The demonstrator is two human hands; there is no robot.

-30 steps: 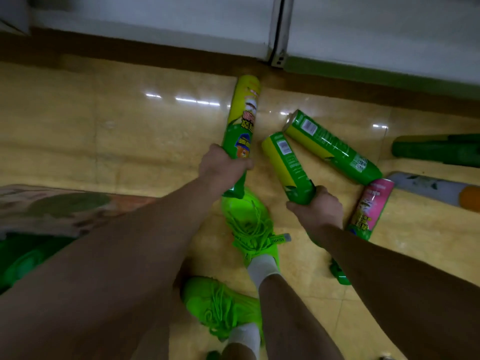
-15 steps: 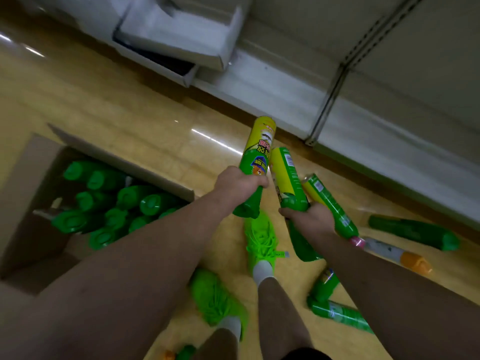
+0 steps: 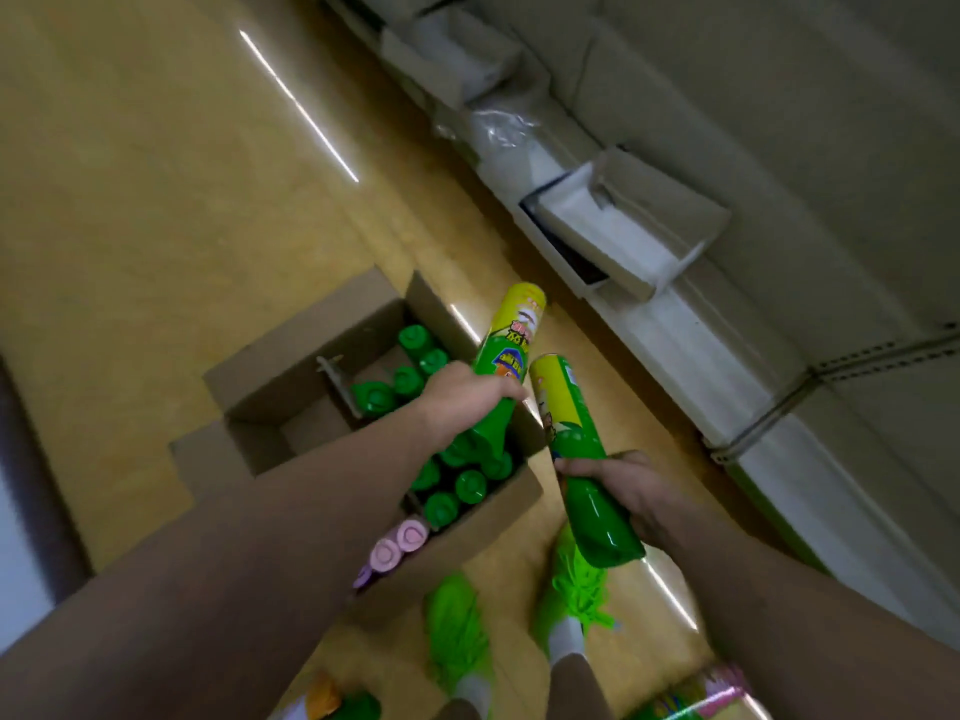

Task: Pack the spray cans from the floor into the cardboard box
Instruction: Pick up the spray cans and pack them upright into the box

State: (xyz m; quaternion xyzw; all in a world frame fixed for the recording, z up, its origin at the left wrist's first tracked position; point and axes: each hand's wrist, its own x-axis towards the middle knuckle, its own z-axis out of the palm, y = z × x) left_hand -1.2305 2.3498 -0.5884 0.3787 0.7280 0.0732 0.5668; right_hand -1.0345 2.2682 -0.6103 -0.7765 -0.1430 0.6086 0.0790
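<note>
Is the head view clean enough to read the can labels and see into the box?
Head view: dim and tilted, with motion smear at the edges; label on the left hand's can blurred, unreadable; glare streaks on the floor; inside the cardboard box, green caps and pink caps stay distinguishable.

head view: only view, worn on the person's head | faces forward and steeply down at the floor (image 3: pixel 156 174), tilted | near: both forearms reach in from the bottom edge | box (image 3: pixel 291 376) about mid-frame, shoes (image 3: pixel 457 631) below it, wall units right of and above the box | wide-angle, edges bent, blurred
</note>
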